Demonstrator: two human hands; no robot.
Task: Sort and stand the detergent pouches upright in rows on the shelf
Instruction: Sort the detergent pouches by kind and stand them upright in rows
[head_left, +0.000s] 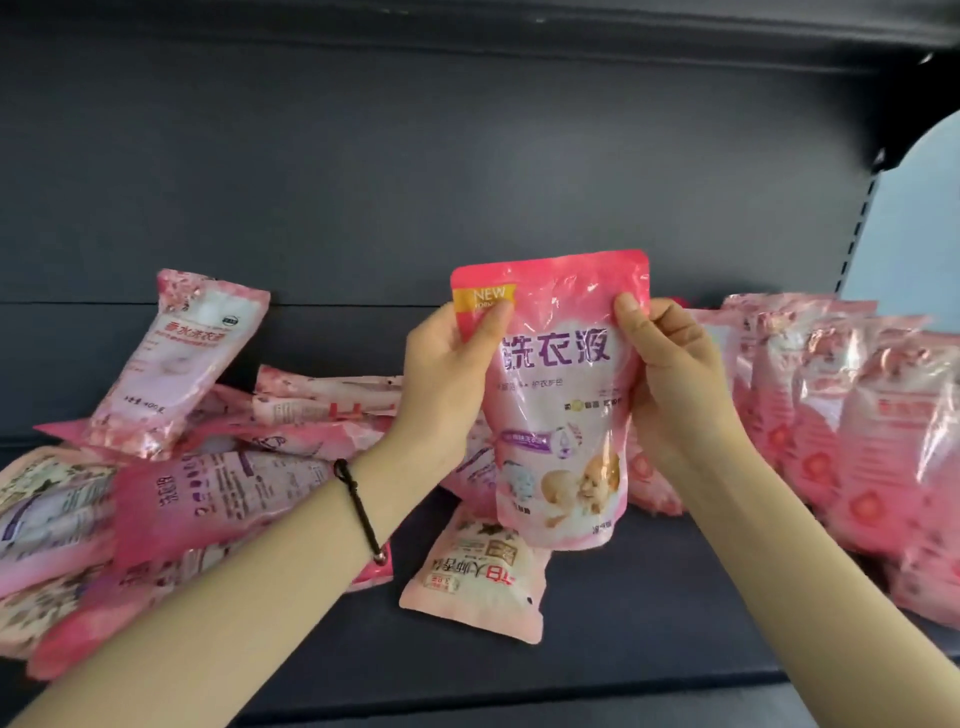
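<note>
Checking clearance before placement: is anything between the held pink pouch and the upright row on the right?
Nothing visible. Both hands, left hand and right hand, hold the glossy pink detergent pouch above bare dark shelf. The upside-down pale pink pouch lies below-left, away from the upright pink pouch row.

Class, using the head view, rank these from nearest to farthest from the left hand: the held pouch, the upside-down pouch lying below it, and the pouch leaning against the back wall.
1. Held pouch: gripped by the left hand itself.
2. Upside-down pouch: below, on the shelf floor.
3. Leaning pouch: far left, at the back.
</note>
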